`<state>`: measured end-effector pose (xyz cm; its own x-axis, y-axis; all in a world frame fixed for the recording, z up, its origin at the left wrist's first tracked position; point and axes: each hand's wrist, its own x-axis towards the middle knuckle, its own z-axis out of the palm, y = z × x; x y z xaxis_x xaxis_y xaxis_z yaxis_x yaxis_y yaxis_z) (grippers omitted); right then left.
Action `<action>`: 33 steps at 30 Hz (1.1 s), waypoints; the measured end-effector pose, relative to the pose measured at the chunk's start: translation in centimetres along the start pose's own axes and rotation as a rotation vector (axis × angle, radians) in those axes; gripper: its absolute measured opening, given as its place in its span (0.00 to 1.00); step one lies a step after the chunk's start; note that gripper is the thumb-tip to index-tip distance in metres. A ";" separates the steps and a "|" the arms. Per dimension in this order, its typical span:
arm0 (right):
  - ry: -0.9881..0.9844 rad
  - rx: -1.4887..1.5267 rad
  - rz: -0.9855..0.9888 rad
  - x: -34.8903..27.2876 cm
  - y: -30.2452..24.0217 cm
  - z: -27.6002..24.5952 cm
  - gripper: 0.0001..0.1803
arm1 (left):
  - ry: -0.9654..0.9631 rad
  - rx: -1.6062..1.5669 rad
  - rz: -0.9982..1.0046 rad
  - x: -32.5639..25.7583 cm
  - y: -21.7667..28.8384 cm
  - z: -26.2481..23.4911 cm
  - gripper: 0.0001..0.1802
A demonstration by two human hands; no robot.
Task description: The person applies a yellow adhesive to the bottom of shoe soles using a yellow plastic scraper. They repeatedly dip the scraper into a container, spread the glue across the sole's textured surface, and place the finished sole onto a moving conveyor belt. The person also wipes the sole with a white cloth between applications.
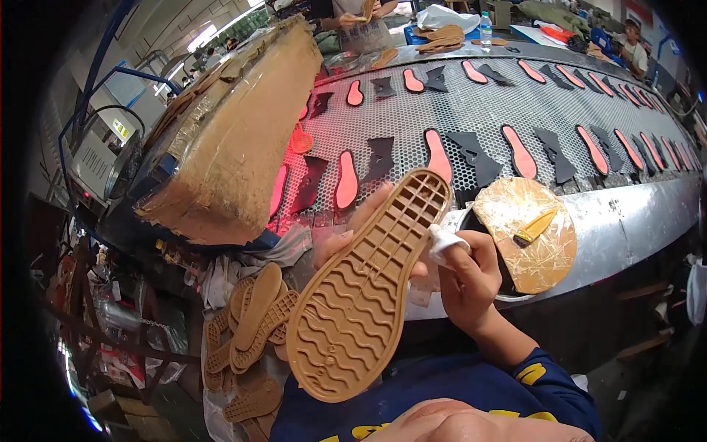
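A tan shoe sole [355, 306] is held up in front of me, its wavy tread and grid-patterned recesses facing me. My left hand [367, 214] is closed around it from behind, with fingertips showing along its left edge and part of the hand at its right edge. My right hand [475, 283] pinches a small white cloth [446, 244], with a finger inside or under it. The cloth touches the sole's right edge near its narrower upper part. The sole covers most of my left palm.
A perforated metal conveyor [412, 114] carries rows of pink insoles [346, 180] and black upper pieces [475, 158]. A cardboard-covered hood [236, 140] stands left. More tan soles [258, 317] are piled lower left. A brush [535, 227] lies on a round board [556, 258] over a pot.
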<state>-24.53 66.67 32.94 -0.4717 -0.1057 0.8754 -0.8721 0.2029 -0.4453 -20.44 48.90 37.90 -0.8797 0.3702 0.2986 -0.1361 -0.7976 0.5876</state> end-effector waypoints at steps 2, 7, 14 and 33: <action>-0.036 0.015 0.004 0.1 0.1 0.2 0.18 | 0.103 0.088 0.146 0.1 -1.2 -0.4 0.35; -0.189 0.193 0.091 0.0 -0.4 -0.1 0.22 | 0.235 0.308 0.273 0.2 -1.5 -0.1 0.33; -0.227 0.227 0.050 0.0 -0.2 0.0 0.24 | 0.360 0.610 0.455 0.7 -2.2 -0.6 0.31; -0.312 0.361 0.110 -1.5 -1.6 0.3 0.27 | 0.338 0.397 0.226 0.8 -0.3 -1.2 0.36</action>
<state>-22.51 66.23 32.29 -0.5317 -0.4002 0.7464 -0.7787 -0.1156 -0.6167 -21.63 48.83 37.03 -0.9728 -0.0141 0.2313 0.1972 -0.5745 0.7944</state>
